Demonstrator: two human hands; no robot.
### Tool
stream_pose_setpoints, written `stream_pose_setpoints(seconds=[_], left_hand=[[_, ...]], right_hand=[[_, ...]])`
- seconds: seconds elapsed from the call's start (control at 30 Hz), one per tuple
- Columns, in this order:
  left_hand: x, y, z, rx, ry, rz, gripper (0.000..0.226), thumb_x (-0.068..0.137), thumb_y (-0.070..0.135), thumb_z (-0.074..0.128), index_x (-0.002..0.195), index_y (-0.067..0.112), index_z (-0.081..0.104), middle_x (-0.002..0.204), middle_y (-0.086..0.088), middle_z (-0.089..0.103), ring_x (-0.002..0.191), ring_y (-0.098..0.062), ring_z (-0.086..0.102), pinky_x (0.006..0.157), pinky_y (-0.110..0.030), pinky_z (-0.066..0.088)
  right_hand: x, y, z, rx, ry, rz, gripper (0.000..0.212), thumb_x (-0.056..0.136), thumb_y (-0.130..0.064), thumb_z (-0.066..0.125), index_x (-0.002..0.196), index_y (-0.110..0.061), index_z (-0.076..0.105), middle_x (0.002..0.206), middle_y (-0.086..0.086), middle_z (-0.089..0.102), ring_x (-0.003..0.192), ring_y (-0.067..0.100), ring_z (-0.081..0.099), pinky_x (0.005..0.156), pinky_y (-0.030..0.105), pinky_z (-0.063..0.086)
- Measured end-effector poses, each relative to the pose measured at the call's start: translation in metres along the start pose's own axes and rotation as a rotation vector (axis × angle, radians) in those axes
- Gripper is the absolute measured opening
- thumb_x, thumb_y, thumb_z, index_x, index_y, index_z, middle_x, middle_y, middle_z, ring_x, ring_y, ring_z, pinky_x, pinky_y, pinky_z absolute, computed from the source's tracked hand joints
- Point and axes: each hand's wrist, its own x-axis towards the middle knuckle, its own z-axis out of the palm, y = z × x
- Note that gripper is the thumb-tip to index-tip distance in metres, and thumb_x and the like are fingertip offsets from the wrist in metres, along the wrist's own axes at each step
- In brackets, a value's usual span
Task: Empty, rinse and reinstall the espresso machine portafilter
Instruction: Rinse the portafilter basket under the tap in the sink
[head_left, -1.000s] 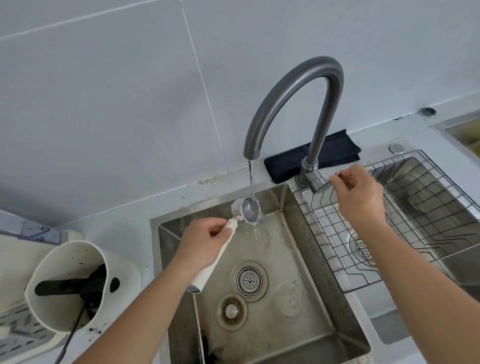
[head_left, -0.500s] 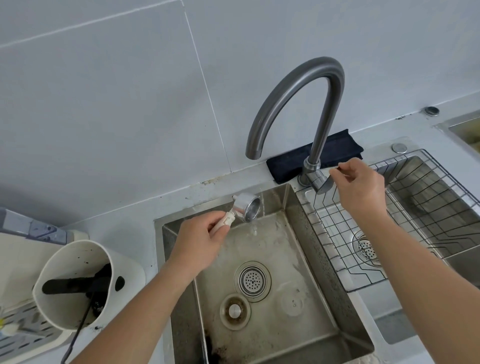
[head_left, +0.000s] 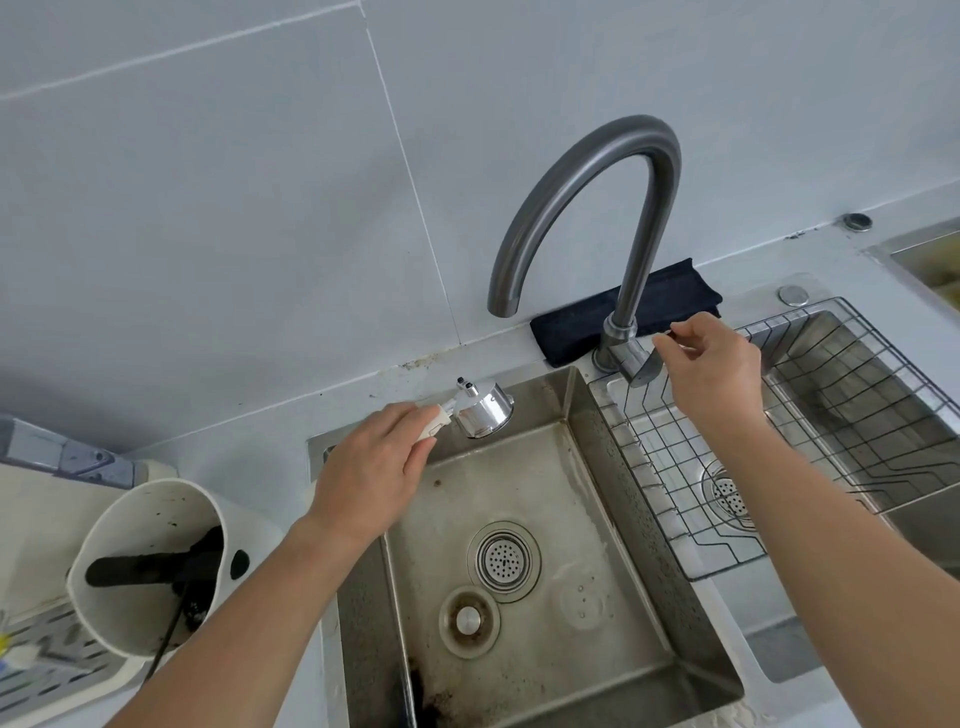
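Head view: left hand (head_left: 370, 470) wraps around the white handle of the portafilter (head_left: 480, 414), fingers closed on it, holding it over the back left corner of the steel sink (head_left: 597, 613). Its chrome basket end is turned upside down, with the open side facing down into the basin and the small spouts pointing up. It sits to the left of the faucet (head_left: 587, 208) outlet, not under it, and no water shows at the outlet. Right hand (head_left: 714, 371) is at the faucet lever (head_left: 643, 370), thumb and fingers loosely curled and pinched just above the lever's tip; whether they touch it I cannot tell. A dark folded cloth (head_left: 675, 296) lies behind the faucet base against the wall. A wire rack (head_left: 810, 426) sits in the right basin. On the counter to the left stands a white knock box (head_left: 150, 566) with dark coffee grounds inside
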Motion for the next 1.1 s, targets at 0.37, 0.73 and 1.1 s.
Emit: stream_pose_setpoints(seconds=[0.37,0.73,1.1], left_hand=[[-0.004,0.0,-0.001,-0.015,0.003,-0.003,0.031,0.085,0.011,0.071,0.115,0.009,0.067,0.103,-0.007,0.068,0.085,-0.027,0.067,0.064,-0.033,0.055],[-0.02,0.005,-0.01,-0.012,0.021,-0.02,0.031,0.083,0.01,0.072,0.113,0.009,0.068,0.101,-0.006,0.068,0.084,-0.026,0.067,0.066,-0.03,0.053],[-0.04,0.026,-0.021,-0.208,0.0,-0.253,0.033,0.091,0.019,0.062,0.124,0.017,0.063,0.112,0.002,0.067,0.093,-0.008,0.057,0.079,-0.016,0.038]], right_hand=[[-0.002,-0.002,0.001,-0.004,0.008,0.008,0.017,0.094,-0.029,0.064,0.098,-0.013,0.064,0.089,0.001,0.067,0.079,0.02,0.064,0.068,0.029,0.049],[-0.003,-0.004,-0.002,-0.049,-0.012,-0.002,0.02,0.094,-0.028,0.063,0.102,-0.01,0.067,0.091,0.004,0.069,0.081,0.024,0.065,0.069,0.028,0.045],[-0.012,-0.017,-0.017,-0.135,-0.122,0.018,0.042,0.099,-0.025,0.053,0.137,-0.009,0.057,0.13,0.007,0.066,0.081,0.018,0.057,0.059,0.02,0.039]])
